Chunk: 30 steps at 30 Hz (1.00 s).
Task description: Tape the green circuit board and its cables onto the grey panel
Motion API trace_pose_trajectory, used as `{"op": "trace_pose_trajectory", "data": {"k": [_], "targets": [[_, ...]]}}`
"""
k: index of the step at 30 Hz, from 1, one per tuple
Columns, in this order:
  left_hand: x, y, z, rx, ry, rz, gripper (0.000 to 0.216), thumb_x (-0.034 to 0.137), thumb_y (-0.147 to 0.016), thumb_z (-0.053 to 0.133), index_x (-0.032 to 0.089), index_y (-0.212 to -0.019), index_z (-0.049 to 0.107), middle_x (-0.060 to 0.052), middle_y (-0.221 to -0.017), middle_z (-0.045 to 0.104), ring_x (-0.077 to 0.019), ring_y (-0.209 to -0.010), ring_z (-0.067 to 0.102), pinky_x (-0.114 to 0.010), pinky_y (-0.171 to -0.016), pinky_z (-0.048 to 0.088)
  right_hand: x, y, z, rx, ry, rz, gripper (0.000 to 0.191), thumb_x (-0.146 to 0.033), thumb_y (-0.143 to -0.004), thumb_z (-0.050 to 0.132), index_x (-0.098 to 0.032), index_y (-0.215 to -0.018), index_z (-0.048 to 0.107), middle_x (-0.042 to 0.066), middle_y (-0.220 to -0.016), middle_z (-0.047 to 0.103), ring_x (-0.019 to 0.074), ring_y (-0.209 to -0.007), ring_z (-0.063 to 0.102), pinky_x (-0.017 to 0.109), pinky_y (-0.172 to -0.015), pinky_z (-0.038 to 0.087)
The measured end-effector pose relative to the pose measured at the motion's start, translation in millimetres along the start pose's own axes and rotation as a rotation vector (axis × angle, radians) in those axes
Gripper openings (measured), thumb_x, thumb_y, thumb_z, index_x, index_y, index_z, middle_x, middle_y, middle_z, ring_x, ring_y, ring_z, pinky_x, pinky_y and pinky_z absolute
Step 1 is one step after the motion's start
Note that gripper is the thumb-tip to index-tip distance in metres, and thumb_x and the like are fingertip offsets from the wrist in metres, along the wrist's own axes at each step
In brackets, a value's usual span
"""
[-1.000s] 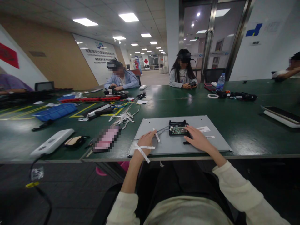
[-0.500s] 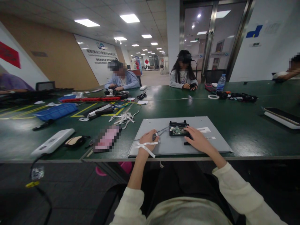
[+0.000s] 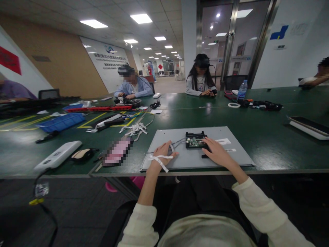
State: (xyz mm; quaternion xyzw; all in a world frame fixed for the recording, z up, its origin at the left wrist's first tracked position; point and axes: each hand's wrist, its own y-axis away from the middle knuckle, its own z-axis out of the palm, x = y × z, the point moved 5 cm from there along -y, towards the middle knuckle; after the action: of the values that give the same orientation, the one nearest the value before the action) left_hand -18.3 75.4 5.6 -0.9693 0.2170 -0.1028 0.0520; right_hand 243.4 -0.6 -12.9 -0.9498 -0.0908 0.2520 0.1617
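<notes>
A flat grey metal panel [image 3: 185, 161] lies on the table in front of me. On it sits a black plastic frame [image 3: 195, 133] with a green circuit board [image 3: 194, 141], and thin dark cables [image 3: 180, 141] run left from it. My left hand [image 3: 161, 154] rests over the cables at the panel's left side, thumb stretched away from the fingers. A white tape strip [image 3: 161, 164] crosses the back of that hand and wrist; more white tape shows by its fingers. My right hand [image 3: 216, 151] lies with outstretched fingers against the frame's right edge; its fingertips touch the board area.
Left of the panel are a pink-screened phone [image 3: 118, 151], a computer mouse [image 3: 82, 155], a white power strip [image 3: 58, 156], loose white strips [image 3: 136, 129] and a blue tray [image 3: 63, 121]. A tape roll [image 3: 234, 105] and bottle [image 3: 242, 90] stand farther right. Two people sit opposite.
The left thumb has swung right, away from the fingers. A small dark piece that showed between thumb and fingers is now out of sight. The right hand stays at the frame.
</notes>
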Motion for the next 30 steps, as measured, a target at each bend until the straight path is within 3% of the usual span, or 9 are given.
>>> {"op": "trace_pose_trajectory", "data": {"k": [5, 9, 13, 19, 22, 25, 30], "targets": [[14, 7, -7, 0.032, -0.038, -0.047, 0.069, 0.051, -0.082, 0.054, 0.021, -0.141, 0.033, -0.015, -0.142, 0.043, -0.0312, -0.128, 0.043, -0.050, -0.104, 0.032, -8, 0, -12, 0.128, -0.120, -0.037, 0.051, -0.043, -0.092, 0.038, -0.020, -0.137, 0.042, 0.010, -0.141, 0.043, 0.0225, -0.131, 0.038, 0.042, -0.110, 0.029], [36, 9, -16, 0.112, -0.075, -0.058, 0.063, 0.050, -0.082, 0.054, 0.026, -0.138, 0.038, -0.012, -0.142, 0.044, -0.0331, -0.129, 0.041, -0.059, -0.105, 0.025, -16, 1, -28, 0.265, -0.221, -0.058, 0.041, -0.037, -0.093, 0.036, -0.022, -0.128, 0.051, 0.008, -0.129, 0.054, 0.0208, -0.122, 0.048, 0.040, -0.106, 0.035], [57, 4, -27, 0.133, -0.060, -0.011, 0.051, 0.045, -0.085, 0.051, 0.029, -0.134, 0.044, -0.010, -0.140, 0.047, -0.0324, -0.129, 0.040, -0.060, -0.105, 0.024, -16, -1, -33, 0.307, -0.272, -0.019, 0.034, -0.036, -0.092, 0.038, -0.021, -0.113, 0.061, 0.007, -0.113, 0.064, 0.0214, -0.108, 0.057, 0.037, -0.096, 0.044], [79, -9, -36, 0.152, -0.036, 0.025, 0.042, 0.036, -0.087, 0.050, 0.027, -0.127, 0.050, -0.009, -0.134, 0.052, -0.0325, -0.128, 0.041, -0.063, -0.104, 0.024, -17, 2, -38, 0.352, -0.370, 0.006, 0.030, -0.035, -0.092, 0.040, -0.022, -0.101, 0.066, 0.006, -0.103, 0.068, 0.0211, -0.097, 0.061, 0.036, -0.089, 0.047], [87, -17, -38, 0.151, -0.022, 0.014, 0.038, 0.032, -0.086, 0.050, 0.027, -0.124, 0.052, -0.010, -0.132, 0.054, -0.0328, -0.127, 0.042, -0.064, -0.104, 0.024, -27, 13, -43, 0.409, -0.467, 0.109, 0.029, -0.038, -0.090, 0.043, -0.022, -0.097, 0.066, 0.006, -0.090, 0.069, 0.0209, -0.085, 0.064, 0.034, -0.079, 0.050], [94, -22, -43, 0.166, -0.007, -0.005, 0.036, 0.030, -0.088, 0.047, 0.025, -0.123, 0.053, -0.011, -0.130, 0.055, -0.0324, -0.125, 0.043, -0.062, -0.105, 0.023, -48, 26, -36, 0.352, -0.675, 0.261, 0.030, -0.042, -0.089, 0.046, -0.020, -0.096, 0.066, 0.005, -0.077, 0.068, 0.0194, -0.068, 0.063, 0.030, -0.062, 0.050], [115, -19, -55, 0.239, 0.022, 0.017, 0.033, 0.030, -0.091, 0.040, 0.023, -0.121, 0.053, -0.011, -0.126, 0.058, -0.0286, -0.121, 0.047, -0.057, -0.105, 0.025, -96, 36, -7, 0.019, -0.982, 0.282, 0.037, -0.050, -0.087, 0.048, -0.018, -0.088, 0.066, 0.006, -0.081, 0.068, 0.0165, -0.062, 0.063, 0.025, -0.055, 0.048]]}}
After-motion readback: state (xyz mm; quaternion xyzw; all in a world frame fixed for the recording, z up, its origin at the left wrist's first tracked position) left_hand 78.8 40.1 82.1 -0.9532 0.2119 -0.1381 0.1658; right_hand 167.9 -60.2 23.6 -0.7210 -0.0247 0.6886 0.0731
